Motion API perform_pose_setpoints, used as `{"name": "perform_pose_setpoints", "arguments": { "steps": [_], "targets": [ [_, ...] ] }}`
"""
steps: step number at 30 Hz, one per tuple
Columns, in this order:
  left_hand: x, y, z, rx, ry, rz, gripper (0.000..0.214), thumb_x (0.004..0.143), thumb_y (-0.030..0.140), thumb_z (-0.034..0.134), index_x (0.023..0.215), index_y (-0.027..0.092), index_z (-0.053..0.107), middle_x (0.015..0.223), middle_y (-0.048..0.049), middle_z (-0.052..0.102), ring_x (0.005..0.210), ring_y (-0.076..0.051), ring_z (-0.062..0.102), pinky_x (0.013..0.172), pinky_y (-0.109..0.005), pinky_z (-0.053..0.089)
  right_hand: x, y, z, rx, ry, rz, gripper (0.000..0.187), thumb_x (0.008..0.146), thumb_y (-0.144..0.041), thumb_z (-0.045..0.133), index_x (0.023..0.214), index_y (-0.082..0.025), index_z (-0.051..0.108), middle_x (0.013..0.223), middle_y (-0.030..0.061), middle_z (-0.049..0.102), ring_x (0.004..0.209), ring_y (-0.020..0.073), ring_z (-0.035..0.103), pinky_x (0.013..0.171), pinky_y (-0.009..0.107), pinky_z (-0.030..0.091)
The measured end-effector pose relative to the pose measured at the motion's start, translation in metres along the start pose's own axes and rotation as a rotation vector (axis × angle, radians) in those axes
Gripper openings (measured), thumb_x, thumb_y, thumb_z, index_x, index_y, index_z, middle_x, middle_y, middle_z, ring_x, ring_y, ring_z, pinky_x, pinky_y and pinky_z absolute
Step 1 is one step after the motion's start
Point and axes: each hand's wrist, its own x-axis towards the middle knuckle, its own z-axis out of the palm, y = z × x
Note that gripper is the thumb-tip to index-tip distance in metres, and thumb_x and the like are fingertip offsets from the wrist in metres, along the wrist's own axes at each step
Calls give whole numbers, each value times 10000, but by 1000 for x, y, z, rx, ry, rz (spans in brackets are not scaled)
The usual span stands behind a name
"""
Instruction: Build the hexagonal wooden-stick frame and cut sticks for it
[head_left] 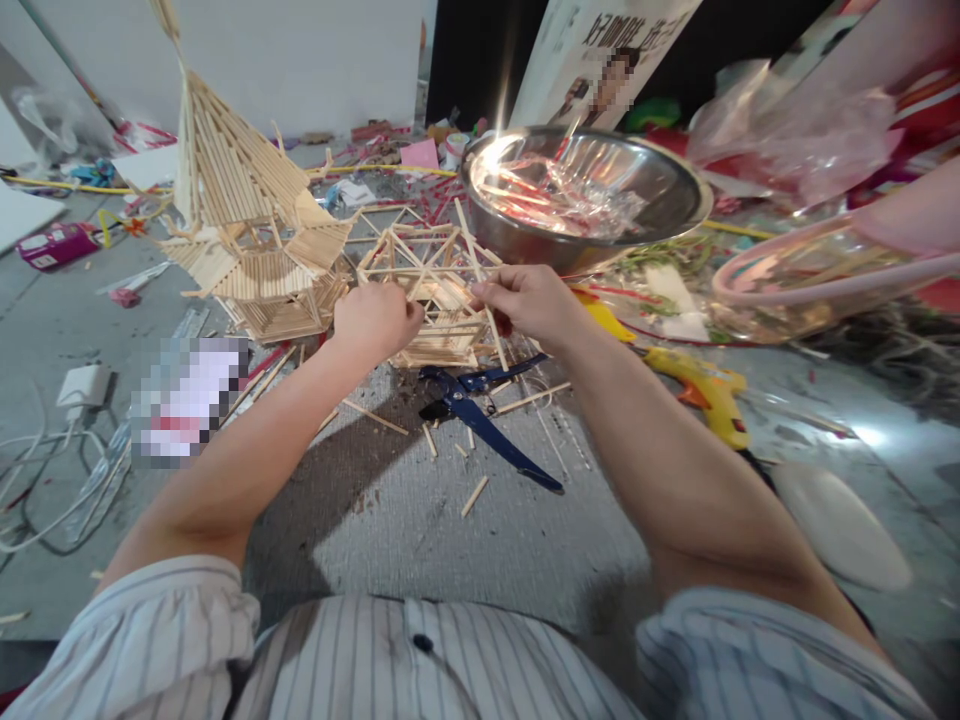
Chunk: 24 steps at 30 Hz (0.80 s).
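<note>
A small open framework of thin wooden sticks (439, 345) stands on the grey work surface in front of me. My left hand (377, 320) is closed at its left side, fingers curled against the sticks and partly hidden. At the right side, my right hand (534, 305) pinches a long wooden stick (471, 237) that slants across the framework. To the left rises a larger stick model (262, 265) with a tall pointed roof and flared eaves. Blue-handled cutters (499, 435) lie just below the framework, among short cut stick pieces (475, 496).
Behind the framework sits a steel bowl (585, 245) with clear wrappers. A yellow glue gun (701, 385) lies right of my right forearm, near a pink-rimmed basket (810, 300). On the left are a phone (187, 405), a white charger (84, 388) with cable, and a purple container (56, 245).
</note>
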Motion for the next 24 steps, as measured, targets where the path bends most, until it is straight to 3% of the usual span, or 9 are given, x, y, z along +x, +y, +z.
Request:
{"name": "perform_pose_setpoints", "arguments": {
  "steps": [7, 15, 20, 24],
  "targets": [
    [-1, -1, -3, -39, -32, 3, 401, 904, 372, 413, 975, 125, 720, 964, -166, 713, 948, -284, 681, 813, -366, 520, 0, 0, 0, 9, -2, 19, 268, 836, -216, 643, 588, -158, 560, 360, -60, 447, 317, 63, 412, 381, 214, 298],
    [-1, -1, -1, -101, -35, -31, 412, 895, 364, 405, 960, 112, 724, 958, -174, 711, 945, -284, 672, 808, -367, 510, 1, 3, -1, 32, -9, 2, 276, 808, -282, 679, 589, -165, 557, 366, -59, 455, 317, 64, 404, 376, 213, 290],
    [11, -8, -10, -255, -154, -8, 418, 869, 349, 410, 970, 98, 729, 899, -158, 706, 887, -258, 662, 770, -334, 495, 1, 5, -2, 29, -15, -12, 261, 820, -274, 665, 601, -162, 578, 363, -59, 448, 320, 60, 396, 382, 211, 279],
    [21, -13, -16, -242, -226, 56, 413, 854, 375, 437, 917, 106, 744, 796, -131, 688, 874, -254, 654, 773, -312, 476, 1, 5, -2, 28, -16, -24, 270, 830, -264, 656, 597, -159, 567, 361, -62, 438, 316, 53, 391, 376, 205, 264]
  ]
}}
